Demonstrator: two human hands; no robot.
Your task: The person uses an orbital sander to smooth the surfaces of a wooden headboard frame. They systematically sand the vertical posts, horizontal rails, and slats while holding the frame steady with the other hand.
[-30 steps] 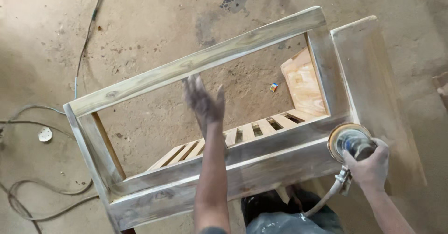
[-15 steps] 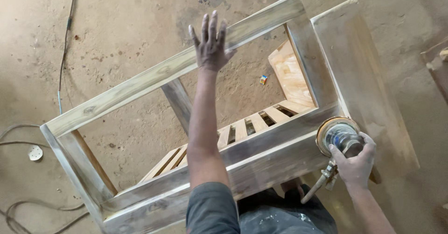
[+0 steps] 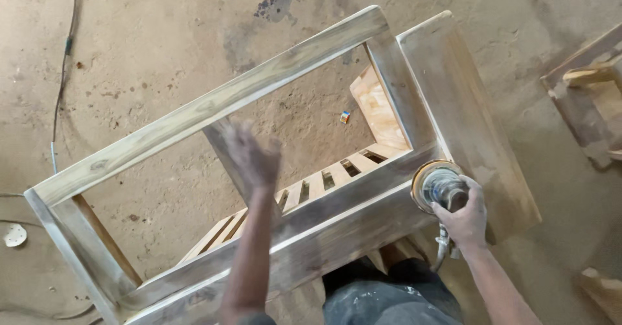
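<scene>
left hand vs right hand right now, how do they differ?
The left hand is open with fingers spread, motion-blurred, holding nothing, over the gap inside the wooden frame. The right hand is sharp and closed around a round sander that sits on the frame's near rail by the corner. Both are bare and reach over the same frame.

From my headset feed: a dusty concrete floor (image 3: pixel 162 59) carries everything here. A pale wooden furniture frame (image 3: pixel 214 108) stands on it, filling the middle of my view. At 12 o'clock, a dark stain (image 3: pixel 275 6) marks the concrete. A thin cable (image 3: pixel 61 85) trails down at 10 o'clock, with a small white disc (image 3: pixel 13 234) at 8 o'clock. Another wooden piece (image 3: pixel 586 98) rests at 3 o'clock.
</scene>
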